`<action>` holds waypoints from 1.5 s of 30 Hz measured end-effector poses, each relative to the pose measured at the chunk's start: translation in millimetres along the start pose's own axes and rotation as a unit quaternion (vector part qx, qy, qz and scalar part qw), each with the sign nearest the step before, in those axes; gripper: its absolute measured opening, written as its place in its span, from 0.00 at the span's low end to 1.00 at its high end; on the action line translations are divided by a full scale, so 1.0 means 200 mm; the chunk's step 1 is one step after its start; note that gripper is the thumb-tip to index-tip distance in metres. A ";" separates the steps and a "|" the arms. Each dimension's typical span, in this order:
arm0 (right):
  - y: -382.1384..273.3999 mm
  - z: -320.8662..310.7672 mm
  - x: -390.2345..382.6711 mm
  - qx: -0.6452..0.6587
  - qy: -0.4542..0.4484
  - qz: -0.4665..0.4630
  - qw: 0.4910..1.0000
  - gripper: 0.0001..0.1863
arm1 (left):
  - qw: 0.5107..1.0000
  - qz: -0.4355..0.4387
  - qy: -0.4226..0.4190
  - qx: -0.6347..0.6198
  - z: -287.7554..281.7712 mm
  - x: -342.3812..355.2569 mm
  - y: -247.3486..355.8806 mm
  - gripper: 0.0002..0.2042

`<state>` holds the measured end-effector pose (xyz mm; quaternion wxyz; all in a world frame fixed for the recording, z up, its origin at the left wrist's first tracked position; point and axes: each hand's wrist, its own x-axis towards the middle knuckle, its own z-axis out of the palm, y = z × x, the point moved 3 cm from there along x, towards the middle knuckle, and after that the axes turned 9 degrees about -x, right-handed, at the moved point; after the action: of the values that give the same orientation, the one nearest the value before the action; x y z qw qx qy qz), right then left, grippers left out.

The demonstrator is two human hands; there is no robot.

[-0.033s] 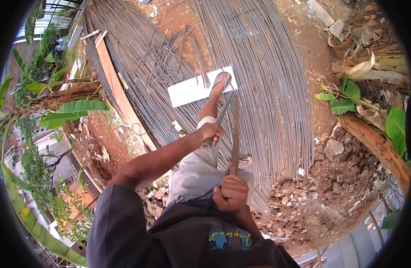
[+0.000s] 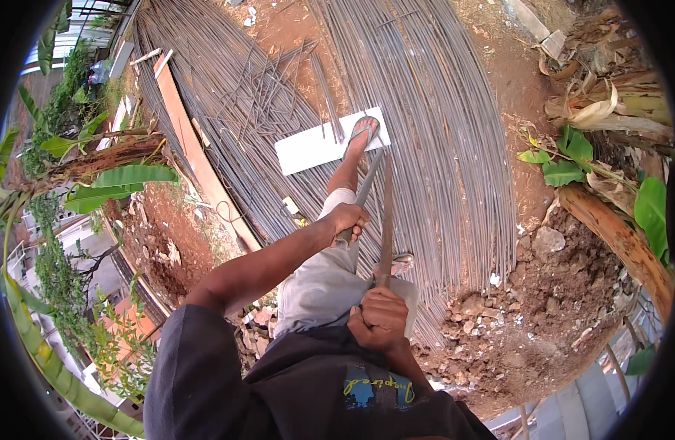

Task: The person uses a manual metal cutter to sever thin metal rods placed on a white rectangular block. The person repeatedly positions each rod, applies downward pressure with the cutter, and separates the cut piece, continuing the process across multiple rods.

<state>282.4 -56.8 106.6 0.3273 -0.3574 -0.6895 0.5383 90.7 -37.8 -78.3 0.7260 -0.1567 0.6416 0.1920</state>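
My left hand [image 2: 350, 224] is closed around a grey metal bar [image 2: 367, 181], which runs up toward my foot [image 2: 362, 133] in a flip-flop on a white board [image 2: 301, 154]. Lower down, my right hand [image 2: 378, 317] grips a long rusty brown bar [image 2: 386, 220] that rises beside the grey one. The two bars' upper ends come close together at the board's right end; whether they join there I cannot tell. My other foot [image 2: 402, 265] shows behind the brown bar, on the rods.
Long steel rods [image 2: 447, 147] cover the ground beneath me, with a loose tangle at upper left. A plank [image 2: 183, 139] lies along their left side. Banana plants [image 2: 565, 158] stand on both sides. Rubble and soil [image 2: 513, 345] lie at lower right.
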 end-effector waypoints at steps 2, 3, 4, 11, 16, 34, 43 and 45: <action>0.02 0.02 0.15 0.001 0.012 0.014 1.000 0.18 | 0.998 0.031 0.034 0.046 0.05 0.00 0.10 0.10; 0.01 0.02 0.23 0.000 0.018 0.018 1.000 0.18 | 0.998 0.032 0.027 0.044 0.08 -0.02 0.13 0.11; -0.03 0.04 0.31 0.001 0.023 0.022 0.999 0.19 | 0.998 0.032 0.023 0.041 0.08 -0.05 0.17 0.11; -0.06 0.10 0.73 0.005 0.015 0.031 0.999 0.16 | 0.999 0.034 0.008 0.001 0.06 -0.02 0.23 0.09; -0.05 0.10 1.05 0.015 0.003 0.072 0.997 0.16 | 0.996 0.074 -0.043 0.011 0.13 0.12 0.03 0.12; 0.11 -0.08 1.08 -0.018 0.088 0.241 0.966 0.20 | 0.987 0.099 0.070 0.106 0.63 0.27 -0.23 0.15; 0.12 0.16 1.48 -0.056 0.019 0.244 0.968 0.21 | 0.983 0.053 0.086 0.153 0.81 0.38 -0.28 0.17; 0.13 0.24 1.66 -0.057 0.016 0.249 0.967 0.21 | 0.982 0.049 0.075 0.165 0.86 0.40 -0.29 0.18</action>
<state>71.2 203.5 93.2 0.1724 -0.5446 -0.6031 0.5568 277.3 -1.0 -136.3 0.6810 -0.0172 0.7242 0.1071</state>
